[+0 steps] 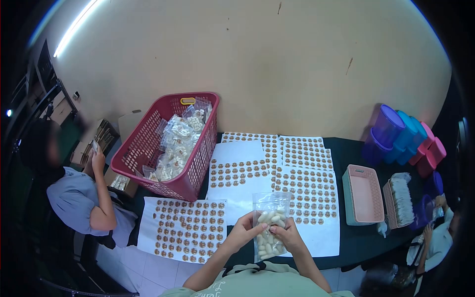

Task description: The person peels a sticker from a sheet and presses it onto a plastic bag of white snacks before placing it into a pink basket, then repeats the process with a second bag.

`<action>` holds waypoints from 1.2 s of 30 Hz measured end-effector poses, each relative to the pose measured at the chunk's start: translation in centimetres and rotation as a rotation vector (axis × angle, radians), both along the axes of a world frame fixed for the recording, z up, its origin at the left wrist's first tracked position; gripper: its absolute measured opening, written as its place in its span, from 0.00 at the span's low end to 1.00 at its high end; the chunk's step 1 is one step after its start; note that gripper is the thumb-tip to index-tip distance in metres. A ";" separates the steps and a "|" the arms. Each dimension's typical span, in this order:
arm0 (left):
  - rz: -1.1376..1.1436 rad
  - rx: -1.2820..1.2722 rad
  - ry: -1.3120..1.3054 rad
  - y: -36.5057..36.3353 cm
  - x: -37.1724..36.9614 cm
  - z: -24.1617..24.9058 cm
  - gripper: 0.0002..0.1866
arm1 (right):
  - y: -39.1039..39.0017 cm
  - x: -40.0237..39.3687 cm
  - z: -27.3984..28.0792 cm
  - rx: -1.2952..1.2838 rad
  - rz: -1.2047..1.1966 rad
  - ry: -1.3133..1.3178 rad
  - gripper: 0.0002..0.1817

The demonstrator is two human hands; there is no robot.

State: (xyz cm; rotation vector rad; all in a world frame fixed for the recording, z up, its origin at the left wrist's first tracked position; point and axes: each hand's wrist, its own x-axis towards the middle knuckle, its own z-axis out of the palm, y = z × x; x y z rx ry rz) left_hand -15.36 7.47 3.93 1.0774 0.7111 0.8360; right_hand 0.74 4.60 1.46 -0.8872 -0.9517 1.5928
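A clear zip bag (267,247) of white oval pieces stands upright between my hands at the table's front edge. My left hand (244,230) grips its left side, thumb across the front. On the right side my right hand (291,236) holds the same bag, its thumb pressed near the middle, close to the left thumb. A small brown spot shows under the thumbs; its details are too small to tell. Behind the bag lie sheets of round brown stickers (307,193), and another sticker sheet (188,230) lies to the left.
A maroon basket (143,143) of filled bags stands at the back left. A person (84,198) works at the left, another person (438,237) at the right. A pink-rimmed basket (363,193), a basket of packets (401,200) and coloured tubs (388,126) stand on the right.
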 end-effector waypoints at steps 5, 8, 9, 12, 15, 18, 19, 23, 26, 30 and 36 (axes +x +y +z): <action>0.007 0.028 0.092 0.5 0.0 -0.7 0.16 | 0.3 -0.5 -0.7 0.019 -0.083 -0.051 0.12; 0.016 0.028 0.163 -0.1 -0.2 -0.9 0.16 | 0.5 -0.7 -0.1 0.011 -0.124 0.024 0.12; 0.017 0.005 0.175 -0.2 -0.2 -0.9 0.15 | 0.5 -0.6 0.0 0.009 -0.125 0.027 0.12; 0.079 0.066 0.205 -0.3 0.1 -1.0 0.14 | 0.8 -0.3 -0.1 -0.033 -0.082 -0.095 0.15; 0.139 0.145 0.239 -0.2 0.7 -1.2 0.12 | 1.2 0.4 -0.4 -0.051 -0.051 -0.087 0.15; 0.181 0.134 0.173 0.2 1.4 -1.6 0.11 | 1.6 0.7 0.7 0.007 -0.080 -0.068 0.14; 0.202 0.118 0.134 0.4 1.7 -2.1 0.10 | 1.7 1.0 0.7 0.007 -0.080 -0.071 0.14; 0.109 -0.095 0.003 1.8 2.0 -2.4 0.09 | 2.4 2.3 0.3 -0.003 -0.055 -0.068 0.14; 0.011 -0.155 -0.042 2.2 2.0 -2.3 0.14 | 2.7 3.2 0.1 0.029 -0.008 -0.056 0.16; -0.081 -0.128 -0.059 2.5 1.8 -2.1 0.17 | 2.7 3.9 -0.1 0.003 -0.018 0.008 0.18; -0.014 -0.076 -0.050 2.9 2.5 -3.4 0.13 | 3.3 4.6 0.0 -0.020 -0.028 -0.002 0.18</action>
